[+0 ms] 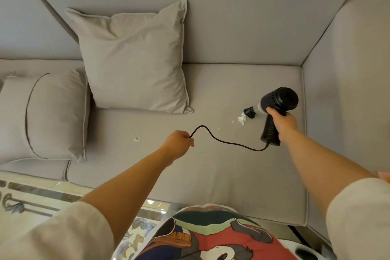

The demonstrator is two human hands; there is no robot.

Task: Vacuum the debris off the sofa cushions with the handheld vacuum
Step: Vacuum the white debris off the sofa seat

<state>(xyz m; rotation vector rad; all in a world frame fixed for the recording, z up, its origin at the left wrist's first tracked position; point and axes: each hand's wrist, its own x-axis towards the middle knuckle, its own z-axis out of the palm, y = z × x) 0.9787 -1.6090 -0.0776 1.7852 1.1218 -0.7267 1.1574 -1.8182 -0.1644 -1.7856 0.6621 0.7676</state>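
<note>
Now my right hand (281, 121) grips the handheld vacuum (276, 110) by its handle, nozzle just beside a white clump of debris (242, 120) on the seat cushion (211, 164) at my two o'clock. My left hand (179, 143) pinches the cord (221, 141) clear. Suction seems under way. Next: smaller bits, perhaps crumbs, wait at eleven o'clock near the pillow (135, 59).

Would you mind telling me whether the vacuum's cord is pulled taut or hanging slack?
Slack. The cord curves loosely from the left hand, which pinches it, to the base of the handheld vacuum held by the right hand.
</note>
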